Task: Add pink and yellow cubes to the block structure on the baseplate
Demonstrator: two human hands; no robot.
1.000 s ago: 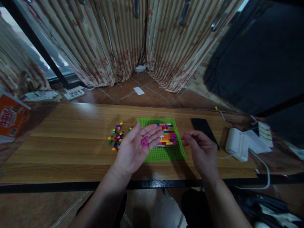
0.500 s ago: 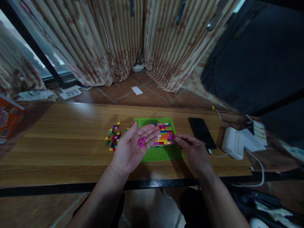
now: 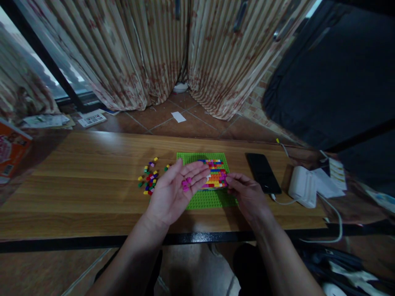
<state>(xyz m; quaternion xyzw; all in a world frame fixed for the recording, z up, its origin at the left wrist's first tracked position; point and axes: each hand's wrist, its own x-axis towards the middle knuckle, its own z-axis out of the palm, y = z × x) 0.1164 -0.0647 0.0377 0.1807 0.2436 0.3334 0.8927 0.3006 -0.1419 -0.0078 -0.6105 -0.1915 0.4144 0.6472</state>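
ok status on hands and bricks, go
Left hand open, palm up, pink bricks on it. Right hand pinching at right edge of brick block on green plate. Loose bricks left of plate, phone right.

Small magenta bricks in open palm, multicoloured brick panel flat on green baseplate

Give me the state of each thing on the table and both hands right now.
left hand: palm up, open, cradling pink bricks
right hand: fingertips at the built block's right edge
built block: multicoloured, seated on the green baseplate
loose bricks: scattered on the table
phone: screen dark, cable plugged in
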